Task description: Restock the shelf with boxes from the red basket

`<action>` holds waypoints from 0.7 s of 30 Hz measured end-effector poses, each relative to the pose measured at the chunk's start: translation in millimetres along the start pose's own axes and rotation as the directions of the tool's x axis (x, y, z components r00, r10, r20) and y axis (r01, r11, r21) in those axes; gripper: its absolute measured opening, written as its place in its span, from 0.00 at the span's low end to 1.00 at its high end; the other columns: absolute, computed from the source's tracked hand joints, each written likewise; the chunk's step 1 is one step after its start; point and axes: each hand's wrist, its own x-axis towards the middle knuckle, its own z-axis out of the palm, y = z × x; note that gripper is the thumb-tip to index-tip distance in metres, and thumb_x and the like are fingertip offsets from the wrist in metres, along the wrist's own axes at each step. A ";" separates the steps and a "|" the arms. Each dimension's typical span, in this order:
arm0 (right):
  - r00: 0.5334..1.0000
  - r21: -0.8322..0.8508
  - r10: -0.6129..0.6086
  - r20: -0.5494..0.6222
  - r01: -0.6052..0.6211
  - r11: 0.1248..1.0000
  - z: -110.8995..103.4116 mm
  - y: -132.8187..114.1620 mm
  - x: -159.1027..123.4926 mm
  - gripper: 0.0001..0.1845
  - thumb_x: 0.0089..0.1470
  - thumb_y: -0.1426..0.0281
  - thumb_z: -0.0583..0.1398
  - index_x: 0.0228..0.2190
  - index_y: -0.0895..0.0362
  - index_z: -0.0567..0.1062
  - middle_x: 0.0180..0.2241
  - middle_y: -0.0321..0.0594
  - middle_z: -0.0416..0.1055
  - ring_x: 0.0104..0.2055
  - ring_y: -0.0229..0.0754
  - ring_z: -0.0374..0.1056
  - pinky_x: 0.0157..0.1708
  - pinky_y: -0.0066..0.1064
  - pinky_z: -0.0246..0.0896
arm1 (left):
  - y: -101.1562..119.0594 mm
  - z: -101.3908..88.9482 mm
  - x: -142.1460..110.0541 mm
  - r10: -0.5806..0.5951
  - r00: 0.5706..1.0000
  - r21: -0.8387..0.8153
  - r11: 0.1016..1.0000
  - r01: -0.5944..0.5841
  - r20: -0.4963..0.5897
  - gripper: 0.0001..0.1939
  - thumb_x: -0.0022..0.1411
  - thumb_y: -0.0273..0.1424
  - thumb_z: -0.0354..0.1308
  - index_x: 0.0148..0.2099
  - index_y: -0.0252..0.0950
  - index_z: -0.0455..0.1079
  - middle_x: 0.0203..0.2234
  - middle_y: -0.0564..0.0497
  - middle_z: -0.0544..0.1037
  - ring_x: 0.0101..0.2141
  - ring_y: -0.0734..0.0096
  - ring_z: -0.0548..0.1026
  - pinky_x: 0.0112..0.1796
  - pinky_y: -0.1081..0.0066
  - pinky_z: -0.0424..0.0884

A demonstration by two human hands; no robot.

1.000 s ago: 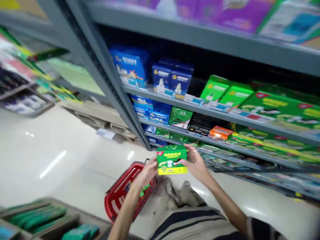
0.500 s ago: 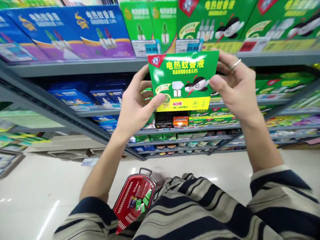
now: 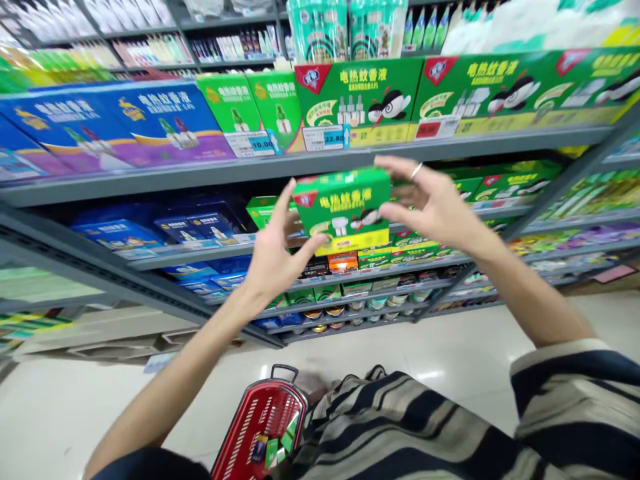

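Observation:
I hold a green and yellow mosquito-repellent box (image 3: 344,208) out in front of the grey shelf (image 3: 280,167), at the height of the second shelf level. My left hand (image 3: 273,257) grips its left side with thumb on the front. My right hand (image 3: 433,203), a ring on one finger, pinches its right edge with fingers spread. Matching green boxes (image 3: 360,100) stand on the shelf above.
Blue and purple boxes (image 3: 125,127) fill the shelf's left part, with price tags (image 3: 325,137) along the edge. Lower shelves hold small boxes and tins. A red shopping basket (image 3: 263,430) with a few small items sits on the glossy white floor by my knees.
The box has moved away from me toward the shelf and tilted so its top shows. My arms have stretched out, and my view has lifted to show higher shelves.

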 end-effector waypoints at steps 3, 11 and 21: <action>0.989 0.011 0.147 0.029 -0.148 0.989 32.5 43.5 -21.1 0.45 0.66 0.50 0.73 0.75 0.50 0.69 0.67 0.48 0.73 0.58 0.57 0.81 0.61 0.52 0.84 | -36.5 12.6 -22.9 -0.094 0.994 0.061 0.994 0.091 0.061 0.57 0.72 0.49 0.70 0.88 0.45 0.40 0.58 0.38 0.83 0.52 0.51 0.87 0.52 0.50 0.88; 0.982 0.036 0.189 0.019 -0.190 0.981 44.3 77.9 -16.4 0.44 0.65 0.51 0.71 0.74 0.50 0.68 0.65 0.51 0.75 0.64 0.61 0.77 0.65 0.59 0.80 | -54.0 16.2 -8.3 -0.081 0.994 0.143 0.987 0.070 0.068 0.49 0.72 0.41 0.69 0.86 0.47 0.50 0.64 0.41 0.80 0.57 0.50 0.84 0.62 0.46 0.82; 0.993 0.013 0.064 -0.100 -0.063 0.998 51.5 104.2 -2.9 0.43 0.68 0.48 0.68 0.76 0.49 0.66 0.73 0.48 0.66 0.68 0.57 0.72 0.68 0.52 0.78 | -67.3 21.8 10.4 0.053 0.998 0.038 0.998 -0.052 -0.035 0.38 0.77 0.42 0.63 0.83 0.43 0.58 0.72 0.37 0.72 0.62 0.51 0.81 0.50 0.62 0.88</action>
